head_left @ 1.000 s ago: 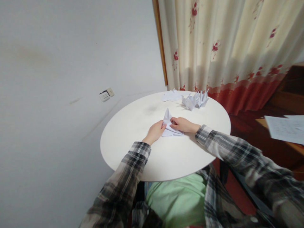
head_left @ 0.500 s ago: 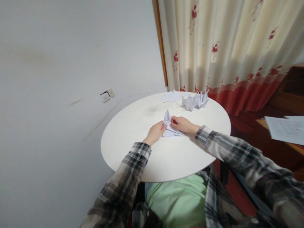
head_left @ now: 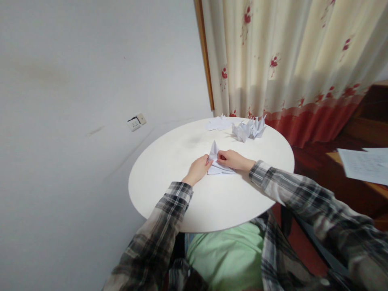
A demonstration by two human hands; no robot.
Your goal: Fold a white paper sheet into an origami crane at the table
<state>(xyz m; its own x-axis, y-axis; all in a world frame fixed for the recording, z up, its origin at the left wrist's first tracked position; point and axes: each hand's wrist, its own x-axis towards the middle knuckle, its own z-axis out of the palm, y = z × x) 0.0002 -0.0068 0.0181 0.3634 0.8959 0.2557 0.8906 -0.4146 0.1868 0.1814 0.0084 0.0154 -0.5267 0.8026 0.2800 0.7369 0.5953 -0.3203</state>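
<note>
A piece of folded white paper (head_left: 214, 148) stands up in a narrow point between my two hands. My left hand (head_left: 197, 168) pinches its left edge with the fingertips. From the other side, my right hand (head_left: 233, 159) grips the paper's right edge with curled fingers. Below the hands, more white paper (head_left: 220, 169) lies flat on the table; whether it is joined to the upright point I cannot tell.
The round white table (head_left: 169, 161) stands against the wall. Several folded paper cranes (head_left: 248, 129) sit at its back right, with flat white paper (head_left: 217, 123) beside them. A wall socket (head_left: 134, 124) is at left. Printed sheets (head_left: 362, 163) lie on a wooden surface at right.
My right hand has shifted slightly left along the folded paper, and the upright point looks narrower. My left hand keeps its place.
</note>
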